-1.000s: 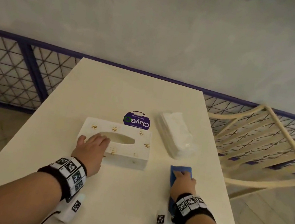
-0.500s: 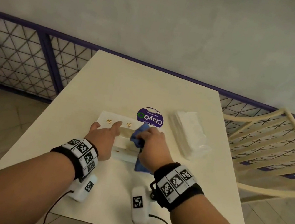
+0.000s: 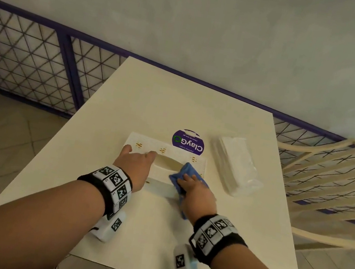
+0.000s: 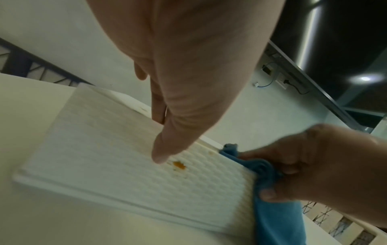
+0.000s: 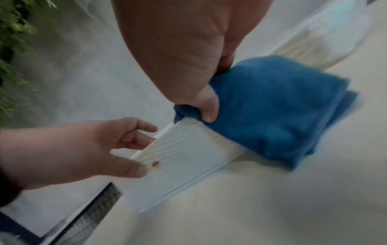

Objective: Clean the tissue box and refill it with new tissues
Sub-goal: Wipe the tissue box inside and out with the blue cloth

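**Cloth on tissue box, left hand bracing**

Cream table (image 3: pixel 177 101): white tissue box (image 3: pixel 168 154) sits mid-table, oval slot up, orange marks on top. Wrapped tissue pack (image 3: pixel 234 165) just right of it, apart. Purple ClayGo disc (image 3: pixel 187 144) behind box. Left hand (image 3: pixel 134 166) spread over box's left end, fingers straight, thumb on front face. Right hand (image 3: pixel 195 191) fingers curled gripping blue cloth (image 3: pixel 186 171), pressed on box's right end

Possibly a café: a cream table (image 3: pixel 177 101) is set beside a lattice railing (image 3: pixel 20 56), with a "ClayGo" sign (image 3: pixel 188 142) placed on it.
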A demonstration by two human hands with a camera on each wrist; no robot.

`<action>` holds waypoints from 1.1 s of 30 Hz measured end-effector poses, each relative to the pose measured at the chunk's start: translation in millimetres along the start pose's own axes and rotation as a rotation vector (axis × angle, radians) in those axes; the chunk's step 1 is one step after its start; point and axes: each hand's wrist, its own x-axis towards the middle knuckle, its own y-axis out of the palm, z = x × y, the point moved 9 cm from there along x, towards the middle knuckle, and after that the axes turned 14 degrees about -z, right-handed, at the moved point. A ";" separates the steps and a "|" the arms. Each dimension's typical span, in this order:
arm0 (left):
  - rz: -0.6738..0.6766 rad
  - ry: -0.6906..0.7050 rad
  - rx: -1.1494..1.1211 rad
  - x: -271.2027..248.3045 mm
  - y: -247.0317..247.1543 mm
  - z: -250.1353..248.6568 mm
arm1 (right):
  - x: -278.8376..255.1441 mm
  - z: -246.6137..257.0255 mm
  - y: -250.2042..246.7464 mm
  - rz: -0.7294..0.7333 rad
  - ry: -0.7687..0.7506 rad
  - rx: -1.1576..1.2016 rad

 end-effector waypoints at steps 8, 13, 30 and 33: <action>0.039 0.005 0.045 5.9 -3.1 -2.0 | 9.7 45.5 24.9 0.058 -0.164 0.030; 0.024 -0.022 -0.038 3.7 9.0 10.1 | -7.0 -25.9 4.3 0.010 -0.003 0.006; 0.030 0.055 0.098 0.7 -3.4 -6.6 | -11.3 -31.0 3.2 0.000 0.042 0.153; 0.023 0.078 0.129 4.1 -10.2 -19.7 | -21.0 -54.4 -34.6 -0.223 0.261 0.460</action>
